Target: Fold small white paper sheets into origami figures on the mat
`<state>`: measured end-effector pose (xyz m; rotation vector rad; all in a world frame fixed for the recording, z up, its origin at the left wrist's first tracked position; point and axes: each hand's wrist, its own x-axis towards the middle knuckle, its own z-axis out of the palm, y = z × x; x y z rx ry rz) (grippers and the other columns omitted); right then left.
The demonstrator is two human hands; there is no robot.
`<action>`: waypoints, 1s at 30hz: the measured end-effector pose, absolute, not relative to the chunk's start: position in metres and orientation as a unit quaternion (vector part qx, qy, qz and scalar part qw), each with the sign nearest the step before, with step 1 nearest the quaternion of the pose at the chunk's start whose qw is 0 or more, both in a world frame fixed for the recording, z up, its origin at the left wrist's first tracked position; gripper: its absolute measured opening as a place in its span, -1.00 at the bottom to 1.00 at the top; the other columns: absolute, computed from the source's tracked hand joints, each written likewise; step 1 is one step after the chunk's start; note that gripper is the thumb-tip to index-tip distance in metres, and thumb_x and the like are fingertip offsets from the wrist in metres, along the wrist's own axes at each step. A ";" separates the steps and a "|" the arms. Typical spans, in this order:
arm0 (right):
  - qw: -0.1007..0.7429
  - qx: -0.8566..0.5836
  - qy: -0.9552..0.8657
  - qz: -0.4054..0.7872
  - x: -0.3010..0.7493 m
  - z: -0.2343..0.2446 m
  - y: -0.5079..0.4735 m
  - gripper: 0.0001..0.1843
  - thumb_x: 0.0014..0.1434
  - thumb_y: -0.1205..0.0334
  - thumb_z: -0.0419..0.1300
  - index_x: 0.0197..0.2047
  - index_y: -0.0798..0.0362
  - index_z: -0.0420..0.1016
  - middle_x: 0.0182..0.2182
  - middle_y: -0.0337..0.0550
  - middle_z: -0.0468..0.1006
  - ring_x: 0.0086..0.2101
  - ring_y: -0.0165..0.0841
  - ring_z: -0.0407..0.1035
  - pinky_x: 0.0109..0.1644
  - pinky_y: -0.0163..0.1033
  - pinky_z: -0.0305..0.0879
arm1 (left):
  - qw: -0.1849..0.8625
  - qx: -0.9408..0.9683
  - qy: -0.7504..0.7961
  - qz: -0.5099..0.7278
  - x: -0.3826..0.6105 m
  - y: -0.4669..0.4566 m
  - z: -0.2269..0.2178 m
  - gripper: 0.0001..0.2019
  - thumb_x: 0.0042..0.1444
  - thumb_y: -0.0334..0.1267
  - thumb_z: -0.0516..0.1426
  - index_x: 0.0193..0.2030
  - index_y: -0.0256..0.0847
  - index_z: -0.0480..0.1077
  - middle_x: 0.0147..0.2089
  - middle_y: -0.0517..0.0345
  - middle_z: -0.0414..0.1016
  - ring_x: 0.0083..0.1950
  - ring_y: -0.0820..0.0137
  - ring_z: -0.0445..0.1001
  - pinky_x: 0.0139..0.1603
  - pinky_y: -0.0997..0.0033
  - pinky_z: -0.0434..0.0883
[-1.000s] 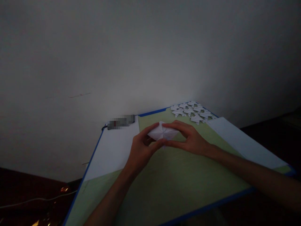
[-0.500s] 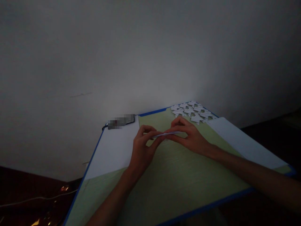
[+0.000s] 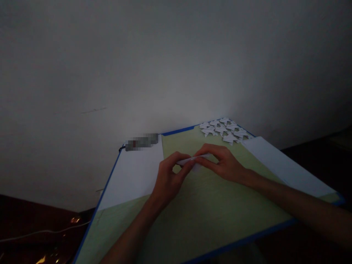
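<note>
A small folded piece of white paper (image 3: 182,161) is held above the middle of the table, seen nearly edge-on. My left hand (image 3: 169,176) pinches its left side between thumb and fingers. From the right, my right hand (image 3: 222,162) grips the other side, thumb below and index finger above. The two thumbs come close together at the paper's centre. A pale flap of the paper hangs just below the fingertips. Much of the paper is covered by my fingers, so its exact shape cannot be made out.
Several folded white paper figures (image 3: 230,137) lie at the table's far right corner. White sheets rest on the left (image 3: 132,176) and right (image 3: 288,167) of the green-topped table (image 3: 209,220). A blurred-out dark object (image 3: 141,142) sits at the back left, near the wall (image 3: 165,73).
The paper has tilted and a flap now shows below it. My fingers have shifted slightly; the right hand's upper fingers have come down closer to the paper.
</note>
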<state>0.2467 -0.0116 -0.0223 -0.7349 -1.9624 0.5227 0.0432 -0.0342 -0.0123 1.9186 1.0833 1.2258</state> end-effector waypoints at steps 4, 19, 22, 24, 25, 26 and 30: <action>0.466 -0.319 -0.797 0.215 0.244 -0.024 -0.013 -0.88 0.30 0.19 0.26 -0.19 0.05 0.56 -0.33 -0.23 0.60 -0.30 -0.42 0.47 -0.19 -0.31 0.35 | 0.332 0.702 0.427 0.463 0.046 -0.034 -0.016 -0.81 0.21 -0.12 0.23 -0.26 -0.20 0.54 -0.31 0.11 0.60 -0.27 0.37 0.52 -0.23 0.41 0.41; 0.507 -0.378 -0.744 0.217 0.242 -0.019 -0.015 -0.84 0.28 0.13 0.27 -0.22 0.04 0.57 -0.41 -0.25 0.55 -0.45 -0.46 0.33 -0.41 -0.33 0.20 | 0.487 0.589 0.435 0.476 0.046 -0.032 -0.017 -0.74 0.03 -0.09 0.36 -0.44 -0.27 0.53 -0.41 0.08 0.60 -0.35 0.38 0.53 -0.26 0.40 0.44; 0.494 -0.367 -0.745 0.257 0.241 -0.021 -0.015 -0.83 0.29 0.11 0.25 -0.18 0.04 0.57 -0.36 -0.21 0.58 -0.42 -0.43 0.37 -0.40 -0.32 0.23 | 0.473 0.594 0.435 0.484 0.044 -0.029 -0.023 -0.73 0.04 -0.10 0.35 -0.47 -0.28 0.52 -0.46 0.10 0.56 -0.40 0.40 0.50 -0.31 0.42 0.42; 0.488 -0.354 -0.736 0.307 0.240 -0.023 -0.015 -0.79 0.27 0.13 0.27 -0.08 0.03 0.54 -0.32 -0.19 0.58 -0.39 -0.42 0.41 -0.36 -0.31 0.29 | 0.469 0.590 0.429 0.497 0.043 -0.027 -0.026 -0.73 0.05 -0.11 0.34 -0.46 -0.28 0.52 -0.45 0.11 0.55 -0.39 0.41 0.50 -0.31 0.43 0.42; 0.487 -0.348 -0.728 0.334 0.240 -0.024 -0.015 -0.74 0.25 0.14 0.28 -0.02 0.03 0.52 -0.32 -0.20 0.58 -0.37 -0.41 0.42 -0.35 -0.31 0.31 | 0.468 0.588 0.428 0.502 0.043 -0.026 -0.027 -0.74 0.05 -0.11 0.34 -0.45 -0.28 0.52 -0.44 0.11 0.54 -0.38 0.41 0.50 -0.30 0.43 0.42; 0.488 -0.345 -0.716 0.361 0.240 -0.025 -0.015 -0.68 0.23 0.15 0.30 0.04 0.02 0.49 -0.34 -0.21 0.56 -0.37 -0.41 0.43 -0.33 -0.31 0.33 | 0.466 0.587 0.428 0.505 0.043 -0.026 -0.027 -0.74 0.06 -0.11 0.34 -0.44 -0.28 0.52 -0.44 0.11 0.54 -0.38 0.41 0.50 -0.29 0.43 0.42; 0.498 -0.358 -0.670 0.419 0.240 -0.027 -0.013 -0.54 0.17 0.15 0.35 0.13 -0.02 0.42 -0.41 -0.28 0.52 -0.40 -0.40 0.44 -0.33 -0.30 0.36 | 0.458 0.591 0.441 0.497 0.046 -0.027 -0.024 -0.74 0.10 -0.08 0.31 -0.35 -0.28 0.54 -0.40 0.08 0.58 -0.35 0.39 0.53 -0.25 0.39 0.45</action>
